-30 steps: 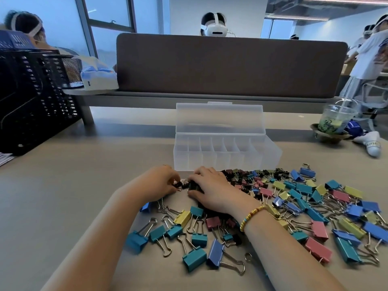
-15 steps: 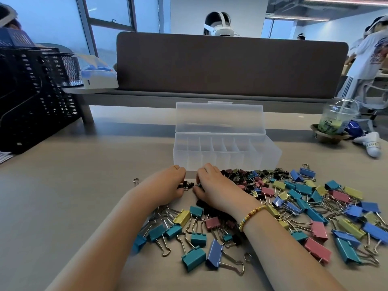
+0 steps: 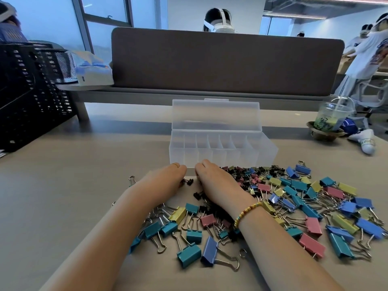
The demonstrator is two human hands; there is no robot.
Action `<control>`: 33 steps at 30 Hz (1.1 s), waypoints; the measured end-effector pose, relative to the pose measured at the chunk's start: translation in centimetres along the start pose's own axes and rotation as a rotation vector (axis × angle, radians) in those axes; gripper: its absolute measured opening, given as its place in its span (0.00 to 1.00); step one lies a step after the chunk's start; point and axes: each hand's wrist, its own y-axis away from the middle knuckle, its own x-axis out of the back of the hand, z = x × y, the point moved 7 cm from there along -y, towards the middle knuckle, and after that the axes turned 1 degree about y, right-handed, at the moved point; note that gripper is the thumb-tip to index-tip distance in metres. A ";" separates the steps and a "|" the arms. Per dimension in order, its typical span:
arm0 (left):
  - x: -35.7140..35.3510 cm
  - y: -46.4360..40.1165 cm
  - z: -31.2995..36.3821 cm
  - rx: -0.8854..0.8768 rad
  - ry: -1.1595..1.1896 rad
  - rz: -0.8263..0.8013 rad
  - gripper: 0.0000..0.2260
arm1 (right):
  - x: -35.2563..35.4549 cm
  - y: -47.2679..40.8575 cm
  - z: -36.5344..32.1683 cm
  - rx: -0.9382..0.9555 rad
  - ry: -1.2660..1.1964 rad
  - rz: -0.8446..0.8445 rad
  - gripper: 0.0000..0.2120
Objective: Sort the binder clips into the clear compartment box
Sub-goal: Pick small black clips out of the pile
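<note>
While both hands lie knuckles-up on the table [image 3: 63, 196] just in front of the clear compartment box [image 3: 222, 152], their fingers curl down into the small black clips [image 3: 190, 182] at the near wall of the box. The left hand [image 3: 163, 181] (a thin ring shows on one finger) has its fingertips tucked under, touching a small black clip, but whether it actually grips anything cannot be told. The right hand [image 3: 216, 183], a beaded bracelet [image 3: 246, 213] at its wrist, covers more black clips, and its hold is likewise hidden. The box stands open towards the middle of the table, lid upright behind it, compartments showing no clips. Binder clips [image 3: 294, 198] in teal, blue, pink, yellow and black spread from under the forearms out towards the right edge. A black mesh organiser [image 3: 25, 95] sits at the far left corner, an iced drink cup [image 3: 332, 116] at the far right.
</note>
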 end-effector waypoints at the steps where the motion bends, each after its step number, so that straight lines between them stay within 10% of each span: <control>1: 0.0 -0.1 0.1 -0.009 -0.018 0.002 0.07 | 0.1 0.0 0.0 0.000 -0.009 0.006 0.12; 11: 0.5 0.2 0.2 0.065 0.102 -0.023 0.10 | 0.5 -0.5 2.5 -0.243 -0.439 0.129 0.06; 20: 0.3 -0.1 -0.5 0.083 0.219 0.018 0.10 | -0.1 1.6 5.8 -0.703 -1.782 0.261 0.07; 29: 2.7 1.4 -2.2 0.242 1.983 0.193 0.10 | -0.5 1.8 4.7 -0.766 -2.201 0.221 0.09; 33: 2.7 2.3 -3.4 0.288 2.054 0.185 0.13 | -0.7 1.8 4.4 -0.743 -2.043 0.148 0.13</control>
